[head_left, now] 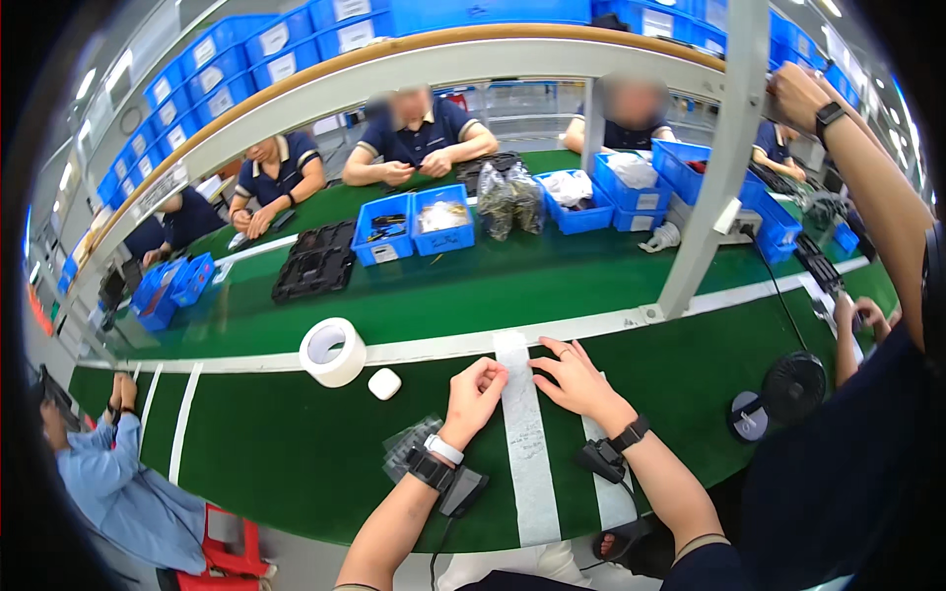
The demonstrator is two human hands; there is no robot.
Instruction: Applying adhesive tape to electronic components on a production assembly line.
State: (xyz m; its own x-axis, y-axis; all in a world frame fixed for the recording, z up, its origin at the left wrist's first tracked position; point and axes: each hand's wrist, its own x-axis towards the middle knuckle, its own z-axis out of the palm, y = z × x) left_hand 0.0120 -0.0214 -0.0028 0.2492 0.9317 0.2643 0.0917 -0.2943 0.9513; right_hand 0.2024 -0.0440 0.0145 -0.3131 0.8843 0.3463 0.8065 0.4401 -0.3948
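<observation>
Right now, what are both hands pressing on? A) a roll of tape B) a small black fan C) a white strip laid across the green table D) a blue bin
C: the left hand and right hand both rest on the white strip.

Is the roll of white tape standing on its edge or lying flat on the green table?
Lying flat. The roll of white tape shows its round open core facing up, resting on the green table left of the left hand.

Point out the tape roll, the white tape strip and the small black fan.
tape roll (pixel 332 352), head view, on its white outer side.
white tape strip (pixel 525 443), head view, mid-length.
small black fan (pixel 794 387), head view, on its grille.
</observation>
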